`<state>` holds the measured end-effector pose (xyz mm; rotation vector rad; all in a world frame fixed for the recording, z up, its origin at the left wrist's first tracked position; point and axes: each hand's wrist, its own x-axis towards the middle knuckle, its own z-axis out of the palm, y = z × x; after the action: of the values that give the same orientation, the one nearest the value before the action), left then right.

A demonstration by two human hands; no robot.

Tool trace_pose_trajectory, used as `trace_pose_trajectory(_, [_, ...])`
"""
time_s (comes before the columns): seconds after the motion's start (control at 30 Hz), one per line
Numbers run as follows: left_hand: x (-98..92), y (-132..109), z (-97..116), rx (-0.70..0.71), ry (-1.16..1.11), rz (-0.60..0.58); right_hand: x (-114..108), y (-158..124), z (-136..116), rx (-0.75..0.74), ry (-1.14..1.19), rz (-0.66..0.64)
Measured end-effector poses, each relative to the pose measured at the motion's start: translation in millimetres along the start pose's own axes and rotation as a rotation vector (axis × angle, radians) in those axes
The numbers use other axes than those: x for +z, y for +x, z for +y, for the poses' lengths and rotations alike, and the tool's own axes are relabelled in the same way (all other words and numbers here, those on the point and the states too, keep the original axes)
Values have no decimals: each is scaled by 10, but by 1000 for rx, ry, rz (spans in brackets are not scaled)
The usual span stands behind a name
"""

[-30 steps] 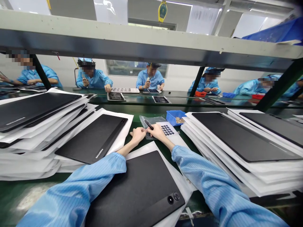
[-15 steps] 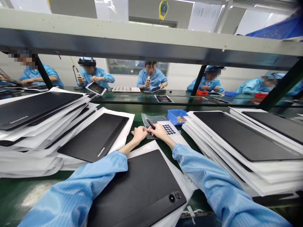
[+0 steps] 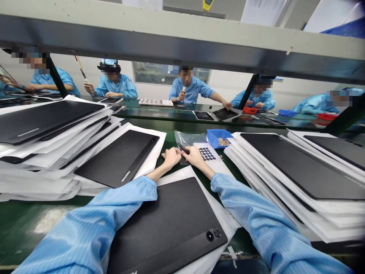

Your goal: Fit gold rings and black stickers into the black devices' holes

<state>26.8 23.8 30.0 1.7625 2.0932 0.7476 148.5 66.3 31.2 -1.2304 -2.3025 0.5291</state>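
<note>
The right hand [image 3: 196,158] has its grip closed on a slim black pen-shaped tool [image 3: 183,148], above a clear plastic bag [image 3: 189,138] and left of a white sheet with rows of black rings [image 3: 207,154]; whether the left hand [image 3: 172,158] pinches anything cannot be told. For precision, the hands should brace against each other, with the blue fabric sleeves [image 3: 119,201] kept from dragging across the black rectangular tablet cover [image 3: 173,217]

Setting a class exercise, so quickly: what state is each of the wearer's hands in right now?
Left hand: curled; whether it pinches anything cannot be told.
Right hand: closed, holding a black pen-like tool.
</note>
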Motion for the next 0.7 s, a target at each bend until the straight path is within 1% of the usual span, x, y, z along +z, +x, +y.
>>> trace_pose_trajectory(0.17, [-39,-33,23,8,-6,-19,-18,-21,27,57,64,7])
trace_pose_trajectory(0.27, [-60,-65,43,-3,7,-18,-89,-26,23,103,123,20])
trace_pose_trajectory(0.4, [-51,-69,49,-69,47,40,-319,-22,-77,144,239,23])
trace_pose_trajectory(0.47, [-49,-64,50,-103,65,74,-476,-91,-173,167,317,14])
trace_pose_trajectory(0.53, [-66,-85,63,-108,75,93,-627,-271,-273,197,401,-12])
trace_pose_trajectory(0.57, [-83,-115,75,-95,75,98,-693,-411,-316,214,442,-33])
trace_pose_trajectory(0.63, [-132,-234,111,-34,66,102,-789,-781,-378,256,510,-82])
trace_pose_trajectory(0.7, [-193,-436,144,68,45,86,-830,-1231,-406,303,565,-141])
